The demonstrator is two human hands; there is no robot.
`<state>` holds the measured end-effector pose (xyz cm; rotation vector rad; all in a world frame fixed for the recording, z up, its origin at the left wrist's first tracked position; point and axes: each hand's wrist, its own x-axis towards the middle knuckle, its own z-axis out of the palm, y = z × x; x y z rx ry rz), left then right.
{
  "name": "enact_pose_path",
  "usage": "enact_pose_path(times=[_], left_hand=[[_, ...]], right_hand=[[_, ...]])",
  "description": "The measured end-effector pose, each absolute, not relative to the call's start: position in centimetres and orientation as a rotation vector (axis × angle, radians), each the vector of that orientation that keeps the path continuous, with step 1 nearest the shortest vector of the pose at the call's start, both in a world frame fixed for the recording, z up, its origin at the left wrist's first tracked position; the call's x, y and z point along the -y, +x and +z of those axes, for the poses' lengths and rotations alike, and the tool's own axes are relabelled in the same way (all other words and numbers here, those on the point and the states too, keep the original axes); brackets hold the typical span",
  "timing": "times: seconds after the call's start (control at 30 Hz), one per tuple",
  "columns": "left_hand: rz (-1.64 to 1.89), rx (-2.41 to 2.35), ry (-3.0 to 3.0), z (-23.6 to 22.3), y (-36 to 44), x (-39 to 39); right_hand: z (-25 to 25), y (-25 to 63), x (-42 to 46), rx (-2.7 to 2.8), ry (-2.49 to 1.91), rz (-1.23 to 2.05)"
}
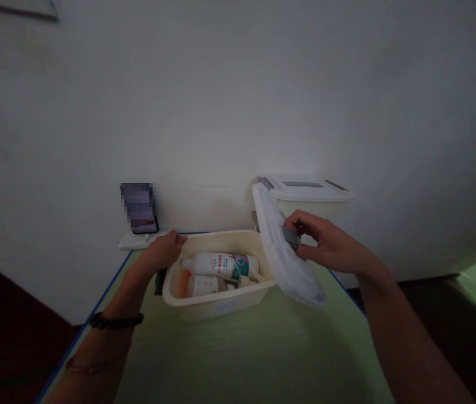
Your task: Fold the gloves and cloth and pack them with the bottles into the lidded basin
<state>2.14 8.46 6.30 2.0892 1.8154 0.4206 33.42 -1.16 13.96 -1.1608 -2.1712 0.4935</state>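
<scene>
A cream plastic storage box (216, 310) stands uncovered on the table. Inside it lie a white bottle (221, 265) with red and green print and a second labelled bottle (204, 286) with an orange end. My left hand (166, 249) is closed over the box's far left rim. At the right side, my right hand (320, 238) grips the grey latch of the white lid (292, 275), which is tilted up on edge beside the box's right end. Other contents near the box's right front corner are too blurred to name.
Behind the lid, against the wall, is another white box (311, 188) with a grey-handled lid. A phone-like screen (141, 207) leans on a white stand (134, 241) at the back left. The green table (238, 359) has blue edges.
</scene>
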Motion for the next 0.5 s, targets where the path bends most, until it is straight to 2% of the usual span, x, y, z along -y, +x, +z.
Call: enact_pose_path(times=[0.27,0.37,0.5], left_hand=[[0.826,-1.430,2.023,9.6,1.3,-7.5],[0.948,-1.046,1.720,10.9,1.6,-6.7],[1.005,-0.831,1.479,11.0,2.4,-6.3]], right_hand=[[13.1,27.5,-1.3,2.192,-1.298,0.319],[12.4,25.7,-1.6,2.262,-1.234,0.318],[11.9,24.6,-1.8,2.342,-1.063,0.293]])
